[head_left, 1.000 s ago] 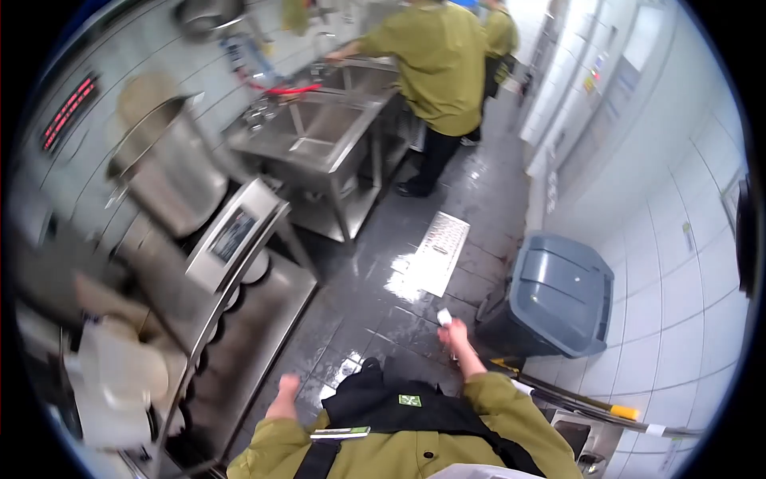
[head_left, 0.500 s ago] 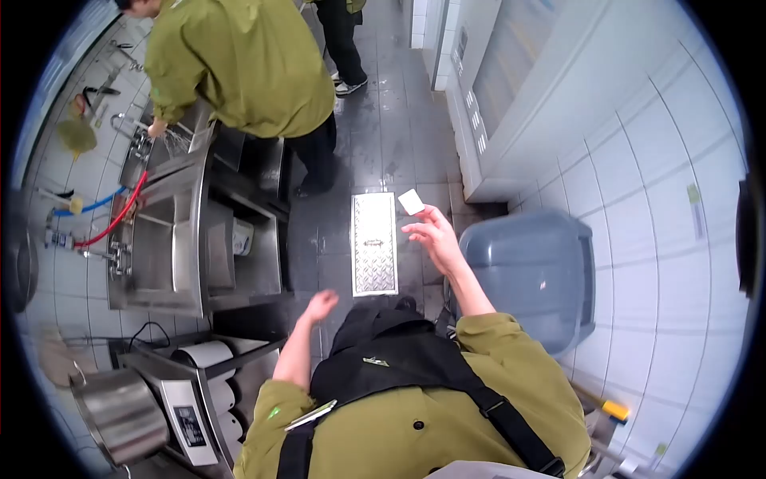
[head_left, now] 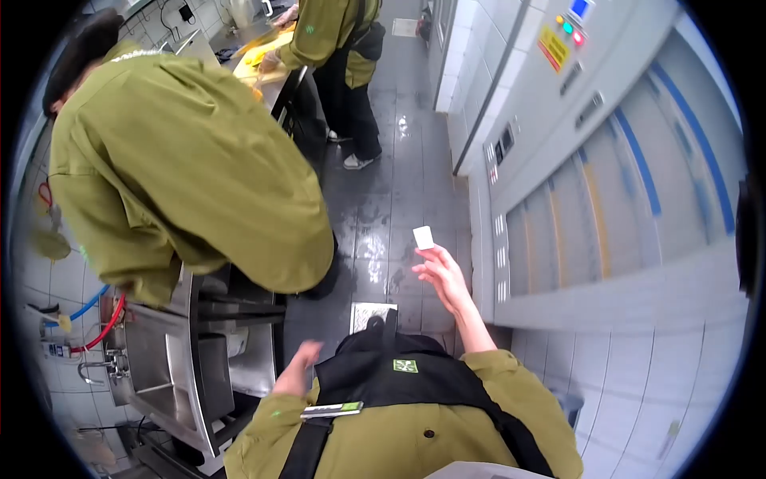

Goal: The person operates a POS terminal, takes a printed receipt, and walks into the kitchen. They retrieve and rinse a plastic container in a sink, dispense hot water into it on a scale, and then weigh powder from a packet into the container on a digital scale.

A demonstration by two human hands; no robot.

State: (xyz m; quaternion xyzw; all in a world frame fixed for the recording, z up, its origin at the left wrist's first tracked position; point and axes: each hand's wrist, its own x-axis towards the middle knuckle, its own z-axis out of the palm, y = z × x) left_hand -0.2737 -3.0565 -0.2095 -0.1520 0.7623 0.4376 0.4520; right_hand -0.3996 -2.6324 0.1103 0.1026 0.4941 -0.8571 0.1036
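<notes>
Apparently, the right hand [head_left: 448,281] pinches a small white piece [head_left: 423,237] at its tip, above the floor [head_left: 411,176], other fingers loosely spread. The blurred left hand [head_left: 302,366] sits near the sink [head_left: 163,355]; I cannot tell its grasp. Moving forward calls for a steady pinch and clearance from 1 co-worker [head_left: 191,168] ahead-left; a cabinet [head_left: 550,144] bounds the right.

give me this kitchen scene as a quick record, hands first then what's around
right hand: holds small flat white item at fingertips
left hand: blurred, nothing visible in it
left side: rectangular stainless steel sink, thin red hose
near co-worker: person in olive-green jacket, bent over
far co-worker: person in olive-green top and black trousers, at counter
floor: dark grey tiles, wet-looking
right side: large light-grey cabinet, coloured lights
</notes>
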